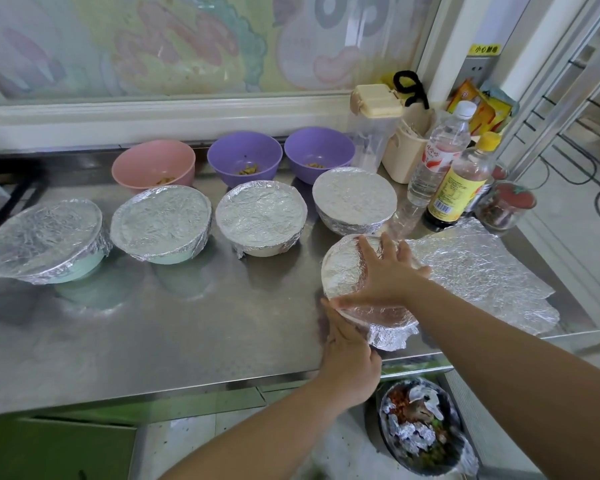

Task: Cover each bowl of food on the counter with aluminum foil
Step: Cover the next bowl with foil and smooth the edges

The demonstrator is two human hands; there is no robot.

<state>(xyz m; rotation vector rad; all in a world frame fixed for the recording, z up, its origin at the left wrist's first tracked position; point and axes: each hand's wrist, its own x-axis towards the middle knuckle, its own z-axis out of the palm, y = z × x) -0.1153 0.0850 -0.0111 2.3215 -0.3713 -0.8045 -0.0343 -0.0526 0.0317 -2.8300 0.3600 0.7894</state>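
Observation:
A foil-covered bowl [343, 275] stands near the counter's front edge at the right. My right hand [385, 271] lies flat on its foil top with fingers spread. My left hand [347, 344] presses the foil against the bowl's near side, fingers curled along the rim. Several more foil-covered bowls [160, 223] stand in a row across the middle. Behind them a pink bowl [153, 166] and two purple bowls [245, 161] [319, 154] stand uncovered with a little food inside. A loose foil sheet [482, 275] lies flat to the right of the bowl under my hands.
Two bottles [459, 178], a beige container [400, 154], a clear pitcher [371, 133] and a small jar [503, 206] crowd the back right corner. A bin with crumpled foil scraps [420, 427] sits on the floor below the steel counter's [187, 323] front edge.

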